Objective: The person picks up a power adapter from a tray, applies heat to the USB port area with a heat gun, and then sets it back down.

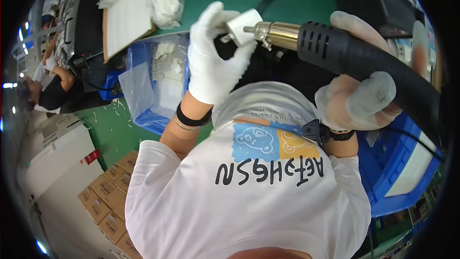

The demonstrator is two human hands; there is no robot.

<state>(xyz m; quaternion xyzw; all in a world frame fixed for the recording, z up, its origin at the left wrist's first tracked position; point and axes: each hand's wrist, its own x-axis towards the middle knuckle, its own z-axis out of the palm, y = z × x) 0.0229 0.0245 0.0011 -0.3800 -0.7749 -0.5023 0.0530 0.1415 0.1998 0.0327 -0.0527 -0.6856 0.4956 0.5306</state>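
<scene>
The step in hand seems to be working on the white block (pixel 243 23) with the black tool (pixel 354 50). The block sits at twelve o'clock, pinched between the left hand's (pixel 213 62) thumb and curled fingers. The right hand's (pixel 341 101) fingers are spread around the tool at two o'clock (I can't tell if they grip it). Next calls for steady alignment with the nozzle (pixel 279 35). Beyond: green table (pixel 218 1), blue bins (pixel 158 127) at ten and four, cartons (pixel 108 192) at eight, a co-worker (pixel 55 91) at nine.

Blue bins (pixel 378 172), stacked ctns (pixel 111 188) show factory wkshop.
</scene>
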